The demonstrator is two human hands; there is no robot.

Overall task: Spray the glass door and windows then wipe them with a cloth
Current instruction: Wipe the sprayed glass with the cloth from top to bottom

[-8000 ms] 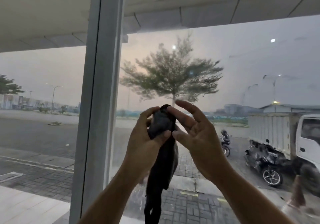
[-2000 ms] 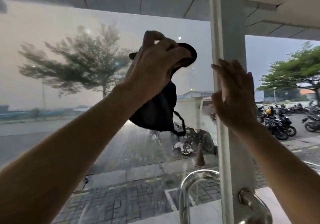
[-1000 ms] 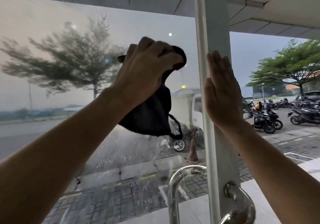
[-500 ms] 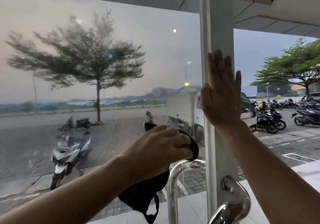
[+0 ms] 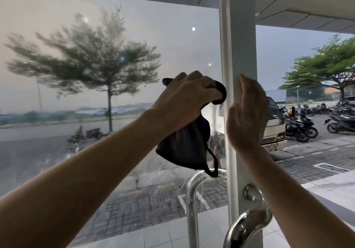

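Observation:
My left hand (image 5: 187,98) grips a dark cloth (image 5: 187,146) and holds its bunched top against the glass door (image 5: 96,86), close to the white door frame (image 5: 240,36). Most of the cloth hangs loose below my fist, with a thin strap dangling. My right hand (image 5: 247,113) lies flat with straight fingers on the frame, just right of the cloth. Spray droplets and streaks cover the lower part of the pane. No spray bottle is in view.
A curved steel door handle (image 5: 192,205) rises from the bottom, with a second steel handle (image 5: 247,226) on the frame's right side. Right of the frame is an open doorway. Outside are a tree, a white truck and parked motorcycles.
My left hand has swept the cloth down the pane to the handle and back up to mid height beside the frame. My right hand stays flat on the frame, a little lower.

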